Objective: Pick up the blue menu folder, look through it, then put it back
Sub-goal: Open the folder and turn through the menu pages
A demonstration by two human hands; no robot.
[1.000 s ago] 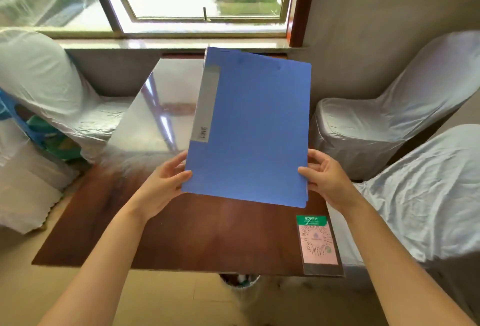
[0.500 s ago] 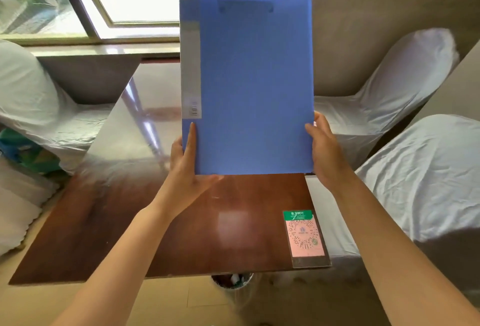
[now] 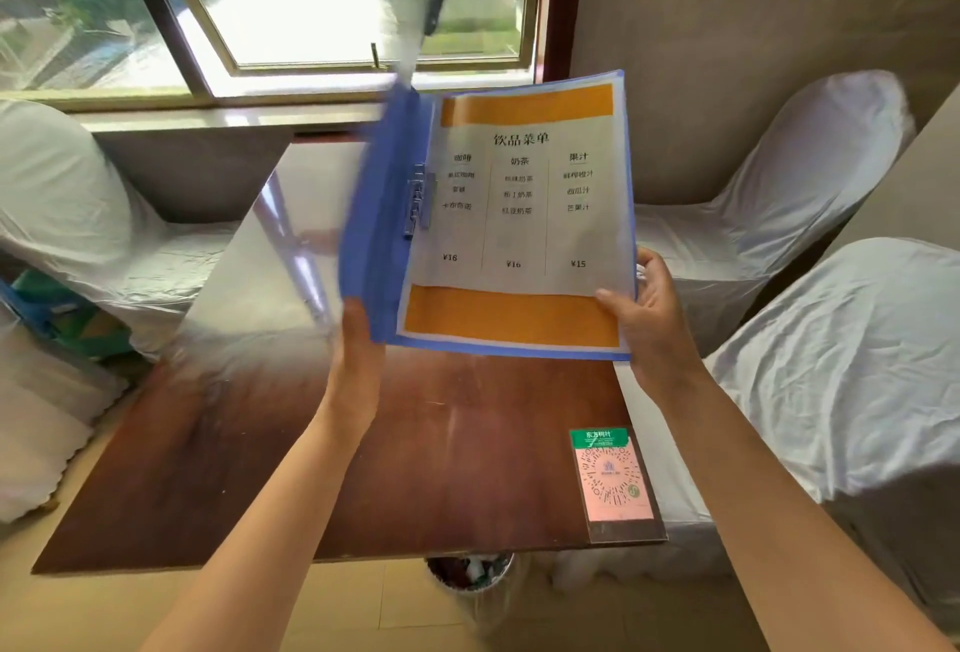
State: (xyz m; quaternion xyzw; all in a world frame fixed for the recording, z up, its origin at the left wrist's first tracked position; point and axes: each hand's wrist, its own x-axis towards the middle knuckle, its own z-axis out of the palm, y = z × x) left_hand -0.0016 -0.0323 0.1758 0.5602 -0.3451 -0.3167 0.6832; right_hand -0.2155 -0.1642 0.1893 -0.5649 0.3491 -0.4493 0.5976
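The blue menu folder [image 3: 382, 235] is held up above the brown table [image 3: 291, 469], with its front cover swung out to the left and blurred. Inside, a menu page [image 3: 519, 214] with orange bands and three columns of drinks sits under a metal clip [image 3: 418, 199]. My left hand [image 3: 358, 355] grips the folder's lower left corner by the spine. My right hand [image 3: 652, 308] holds the lower right corner of the back cover, thumb on the page.
A QR code card [image 3: 613, 480] lies at the table's near right corner. White-covered chairs stand at the left [image 3: 62, 194] and right [image 3: 789, 173], with another at the near right [image 3: 857, 365]. A bin [image 3: 470, 571] sits under the table. A window [image 3: 322, 1] is behind.
The folder was lifted off the table, held upright and shut, and now its front cover has swung out to the left, showing the menu page.
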